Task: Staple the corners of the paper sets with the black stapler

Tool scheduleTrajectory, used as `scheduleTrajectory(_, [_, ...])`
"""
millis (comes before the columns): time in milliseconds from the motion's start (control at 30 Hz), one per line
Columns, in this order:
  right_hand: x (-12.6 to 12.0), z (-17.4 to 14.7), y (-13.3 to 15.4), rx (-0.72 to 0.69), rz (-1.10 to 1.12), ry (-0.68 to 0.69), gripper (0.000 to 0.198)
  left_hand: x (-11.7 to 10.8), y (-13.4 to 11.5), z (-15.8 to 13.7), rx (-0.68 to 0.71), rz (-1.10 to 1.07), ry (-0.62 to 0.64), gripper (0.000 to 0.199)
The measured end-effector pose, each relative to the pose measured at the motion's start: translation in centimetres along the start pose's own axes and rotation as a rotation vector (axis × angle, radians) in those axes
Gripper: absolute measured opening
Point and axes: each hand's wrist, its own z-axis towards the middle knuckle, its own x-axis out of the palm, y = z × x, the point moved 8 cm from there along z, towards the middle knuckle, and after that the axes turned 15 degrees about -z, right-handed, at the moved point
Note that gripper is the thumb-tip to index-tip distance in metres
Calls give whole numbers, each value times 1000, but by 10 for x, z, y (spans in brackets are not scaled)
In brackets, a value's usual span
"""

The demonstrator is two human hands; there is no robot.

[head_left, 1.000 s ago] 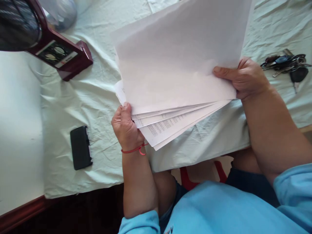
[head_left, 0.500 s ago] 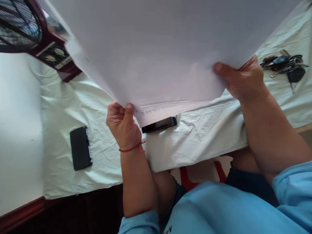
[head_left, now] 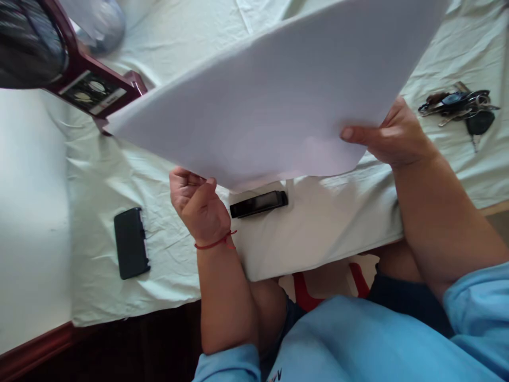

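White paper sheets (head_left: 274,101) are held up over the table, tilted, their blank side toward me. My left hand (head_left: 201,204), with a red string at its wrist, pinches their lower left corner between thumb and fingers. At the right edge my right hand (head_left: 397,135) grips them, thumb on top and fingers hidden behind. Just below the paper's lower edge lies a black stapler-like object (head_left: 259,204) on the cloth; its exact kind is hard to make out.
A pale green cloth (head_left: 95,297) covers the table. On the left lies a black rectangular case (head_left: 131,243). A dark red fan (head_left: 93,90) stands at the upper left, beside a clear plastic item (head_left: 105,26). A bunch of keys (head_left: 461,109) rests at the right.
The paper's far edge has come down toward me, uncovering cloth behind it. Its lower edge no longer shows fanned, printed sheets. The right hand has dropped slightly; both hands keep their hold.
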Motion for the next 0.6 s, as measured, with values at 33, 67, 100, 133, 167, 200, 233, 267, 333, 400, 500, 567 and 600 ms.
scheduleTrajectory(33, [3,-2,2,-26,-1,44,73,-1,2,0,-18,26,-2,43])
scheduleTrajectory(67, [6,-3,4,-43,-10,78,69,-3,5,0,-31,69,-2,48])
scheduleTrajectory(100, [8,-4,4,-47,-25,89,66,-4,8,0,-37,117,-2,53])
scheduleTrajectory(133, [9,-3,3,-40,-45,73,64,-5,10,0,-35,162,1,57])
scheduleTrajectory(167, [9,-3,2,-37,-68,49,65,-5,11,0,-26,197,8,59])
scheduleTrajectory(200, [8,-2,1,-46,-90,22,66,-4,11,0,-10,211,16,58])
scheduleTrajectory(233, [8,-1,2,-68,-108,-6,69,-4,10,0,13,205,24,56])
scheduleTrajectory(267, [8,0,3,-95,-120,-28,72,-3,8,0,40,184,34,52])
scheduleTrajectory(333, [7,1,5,-141,-124,-63,80,-2,5,1,85,137,45,44])
scheduleTrajectory(400, [6,2,4,-158,-119,-63,85,-5,5,1,96,122,17,40])
scheduleTrajectory(500, [8,0,3,-136,-146,34,84,-10,11,0,35,161,-47,38])
scheduleTrajectory(567, [11,-3,5,-103,-184,94,79,-5,16,-1,-28,183,-15,34])
scheduleTrajectory(600, [11,-5,6,-85,-204,100,74,-1,16,-1,-38,175,12,32])
